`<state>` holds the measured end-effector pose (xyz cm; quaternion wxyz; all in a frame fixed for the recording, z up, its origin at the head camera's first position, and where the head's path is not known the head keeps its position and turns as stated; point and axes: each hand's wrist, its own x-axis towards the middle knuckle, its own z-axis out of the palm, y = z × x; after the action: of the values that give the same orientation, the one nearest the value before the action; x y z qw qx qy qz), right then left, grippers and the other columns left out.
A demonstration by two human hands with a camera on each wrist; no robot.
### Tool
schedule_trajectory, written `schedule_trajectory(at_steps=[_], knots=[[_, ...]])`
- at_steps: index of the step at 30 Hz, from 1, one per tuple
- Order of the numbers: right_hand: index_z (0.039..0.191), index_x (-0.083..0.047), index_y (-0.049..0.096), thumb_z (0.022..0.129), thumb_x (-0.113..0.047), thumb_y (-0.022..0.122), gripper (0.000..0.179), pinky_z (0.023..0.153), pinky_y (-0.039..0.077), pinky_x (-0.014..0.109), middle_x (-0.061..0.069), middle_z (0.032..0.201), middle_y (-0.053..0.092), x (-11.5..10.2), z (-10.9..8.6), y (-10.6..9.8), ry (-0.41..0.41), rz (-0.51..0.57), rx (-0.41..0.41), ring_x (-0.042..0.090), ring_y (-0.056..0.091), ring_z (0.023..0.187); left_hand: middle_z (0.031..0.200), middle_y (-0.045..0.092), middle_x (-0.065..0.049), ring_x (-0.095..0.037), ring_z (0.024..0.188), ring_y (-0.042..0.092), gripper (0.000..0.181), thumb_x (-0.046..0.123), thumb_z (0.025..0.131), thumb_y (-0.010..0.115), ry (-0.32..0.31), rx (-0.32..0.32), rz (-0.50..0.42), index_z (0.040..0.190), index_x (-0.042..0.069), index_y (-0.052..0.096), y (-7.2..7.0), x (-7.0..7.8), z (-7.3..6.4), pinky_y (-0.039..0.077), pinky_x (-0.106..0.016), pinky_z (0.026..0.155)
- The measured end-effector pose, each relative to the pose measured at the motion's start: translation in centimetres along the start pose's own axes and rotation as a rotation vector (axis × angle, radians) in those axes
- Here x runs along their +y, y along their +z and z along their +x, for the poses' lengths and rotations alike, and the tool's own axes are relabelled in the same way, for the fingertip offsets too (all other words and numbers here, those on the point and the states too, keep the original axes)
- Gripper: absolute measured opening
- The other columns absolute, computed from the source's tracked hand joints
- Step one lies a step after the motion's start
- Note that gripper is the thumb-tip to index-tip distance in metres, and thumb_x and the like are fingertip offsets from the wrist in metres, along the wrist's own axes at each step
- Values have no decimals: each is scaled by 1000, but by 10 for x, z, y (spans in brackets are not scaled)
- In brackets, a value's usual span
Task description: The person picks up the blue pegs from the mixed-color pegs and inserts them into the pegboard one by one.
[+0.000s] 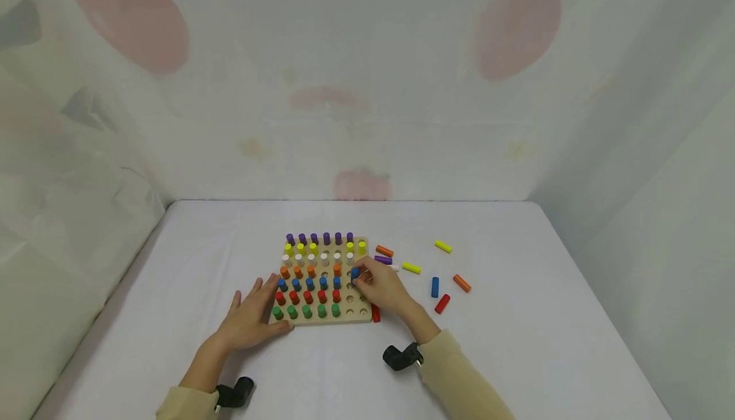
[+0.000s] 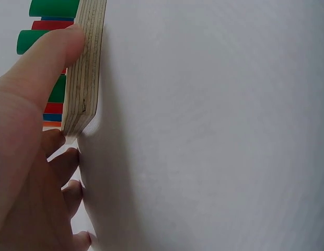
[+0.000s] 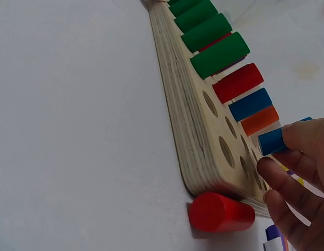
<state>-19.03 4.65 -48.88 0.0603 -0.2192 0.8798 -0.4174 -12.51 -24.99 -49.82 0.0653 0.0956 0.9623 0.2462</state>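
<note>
A wooden pegboard lies on the table, with rows of purple, yellow, white, orange, blue, red and green pegs standing in it. My right hand pinches a blue peg between thumb and fingertips over the right part of the board, by the blue row. Whether the peg's lower end is in a hole cannot be made out. At the board's front left corner rests my left hand, fingers spread along the left side. Its thumb touches the front edge.
Loose pegs lie right of the board: a blue peg, a yellow peg, an orange peg and several others. One red peg lies against the board's right side. A pale curtain hangs behind the table.
</note>
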Motion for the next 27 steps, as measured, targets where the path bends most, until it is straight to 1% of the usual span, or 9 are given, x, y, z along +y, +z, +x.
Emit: schedule_trajectory(at_steps=[5, 16, 27], knots=[[108, -14, 57, 87, -15, 62, 21, 71, 49, 16, -4, 94, 63, -2, -1, 2, -21, -18, -2, 5, 57, 79, 151, 25, -14, -42, 138, 16, 101, 54, 69, 72, -3, -2, -1, 146, 8, 25, 0, 0, 1, 1, -70, 101], [104, -15, 58, 86, -14, 63, 19, 65, 47, 16, -7, 85, 60, 1, 1, 7, -77, -54, 9, 3, 54, 73, 150, 27, -15, -43, 137, 17, 100, 53, 69, 72, -9, 2, -1, 145, 6, 27, -3, 5, 0, 2, -71, 101], [103, -15, 58, 86, -14, 64, 18, 63, 46, 15, -7, 82, 58, 2, 3, 9, -80, -84, -7, 4, 52, 71, 150, 27, -15, -43, 137, 16, 101, 55, 69, 71, -8, 6, 2, 145, 6, 26, -2, 4, 0, 1, -70, 102]])
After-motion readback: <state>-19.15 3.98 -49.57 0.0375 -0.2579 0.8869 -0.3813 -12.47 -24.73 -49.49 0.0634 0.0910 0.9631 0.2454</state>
